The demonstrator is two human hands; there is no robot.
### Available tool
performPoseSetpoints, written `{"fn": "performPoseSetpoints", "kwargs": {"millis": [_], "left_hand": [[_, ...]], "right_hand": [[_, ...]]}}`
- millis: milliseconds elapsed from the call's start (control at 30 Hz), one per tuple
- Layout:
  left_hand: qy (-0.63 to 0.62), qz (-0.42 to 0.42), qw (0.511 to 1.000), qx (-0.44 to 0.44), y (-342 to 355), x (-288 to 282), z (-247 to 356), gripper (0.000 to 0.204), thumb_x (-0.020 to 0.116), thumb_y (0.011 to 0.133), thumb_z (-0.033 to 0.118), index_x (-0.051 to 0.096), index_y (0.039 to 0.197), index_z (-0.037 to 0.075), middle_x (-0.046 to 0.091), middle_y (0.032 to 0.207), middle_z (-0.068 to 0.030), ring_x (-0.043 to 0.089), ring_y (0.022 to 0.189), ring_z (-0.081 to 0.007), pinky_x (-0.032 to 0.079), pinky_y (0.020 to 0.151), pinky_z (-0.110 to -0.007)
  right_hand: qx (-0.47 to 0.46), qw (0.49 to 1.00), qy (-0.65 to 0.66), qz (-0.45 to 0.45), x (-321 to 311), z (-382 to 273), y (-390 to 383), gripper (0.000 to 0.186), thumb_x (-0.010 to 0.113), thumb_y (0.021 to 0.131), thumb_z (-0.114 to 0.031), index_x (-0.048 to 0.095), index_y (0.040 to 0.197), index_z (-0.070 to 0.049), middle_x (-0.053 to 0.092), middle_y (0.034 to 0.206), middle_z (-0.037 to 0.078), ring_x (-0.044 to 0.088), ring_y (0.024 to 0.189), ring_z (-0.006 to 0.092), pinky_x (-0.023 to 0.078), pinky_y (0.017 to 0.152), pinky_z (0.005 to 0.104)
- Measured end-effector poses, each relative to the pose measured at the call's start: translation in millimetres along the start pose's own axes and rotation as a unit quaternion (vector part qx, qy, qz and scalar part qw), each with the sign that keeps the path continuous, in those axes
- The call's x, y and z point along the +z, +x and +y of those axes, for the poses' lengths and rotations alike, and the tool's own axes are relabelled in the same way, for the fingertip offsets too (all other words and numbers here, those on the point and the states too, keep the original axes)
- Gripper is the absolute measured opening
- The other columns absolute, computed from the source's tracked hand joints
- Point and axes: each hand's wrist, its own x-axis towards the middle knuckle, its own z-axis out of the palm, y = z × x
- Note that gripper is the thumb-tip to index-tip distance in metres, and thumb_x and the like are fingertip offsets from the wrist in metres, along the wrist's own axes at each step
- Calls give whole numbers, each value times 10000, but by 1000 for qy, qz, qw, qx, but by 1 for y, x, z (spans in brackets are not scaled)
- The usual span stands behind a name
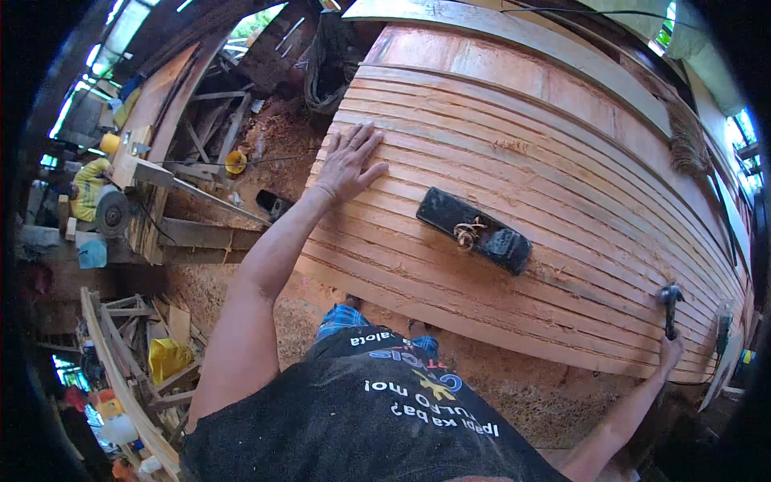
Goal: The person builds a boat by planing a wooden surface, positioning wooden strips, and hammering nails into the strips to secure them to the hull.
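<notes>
My left hand (351, 165) lies flat with fingers spread on a row of long, narrow wooden strips (450, 161), near their left ends. Far to the right, my right hand (671, 352) is closed around the dark handle of a hammer (669, 301), whose metal head rests on or just over the strips near the front edge. Between my hands, a black hand plane (474, 230) sits at a slant on the strips, with curled shavings on its top. Wood dust and shavings are scattered along the strips.
A pale board (514, 40) runs along the far side. A fibre bundle (687, 145) hangs at the far right. At left stand a grinding wheel (112, 210) and a yellow bag (169, 359) among scrap wood. Sawdust covers the floor (514, 390) before me.
</notes>
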Motion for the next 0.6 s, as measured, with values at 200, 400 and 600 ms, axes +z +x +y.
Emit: {"fn": "performPoseSetpoints", "kwargs": {"millis": [200, 400, 600], "left_hand": [[-3, -6, 1000, -5, -6, -5, -8, 685, 472, 899, 547, 396, 1413, 100, 289, 1507, -159, 215, 1411, -329, 121, 1133, -510], [-77, 2, 997, -2, 1, 5, -4, 719, 443, 897, 579, 367, 1430, 102, 273, 1511, -175, 184, 1424, -333, 60, 1121, -583], [-110, -18, 993, 28, 5, 14, -6, 697, 353, 930, 561, 302, 1460, 110, 194, 1540, -172, 99, 1439, -360, -34, 1098, -641]], "right_hand": [[140, 968, 199, -69, -42, -150, -50, 257, 625, 853, -240, 567, 894, 6, 504, 645, 44, 487, 540, 152, 404, 506, 312], [91, 903, 400, 130, -73, -343, -152, 244, 634, 891, -224, 540, 1029, -46, 486, 637, -13, 463, 499, 93, 394, 461, 253], [109, 827, 551, -14, -56, -598, -267, 276, 650, 870, -144, 536, 1109, -67, 505, 640, -20, 459, 450, 70, 383, 404, 224]]}}
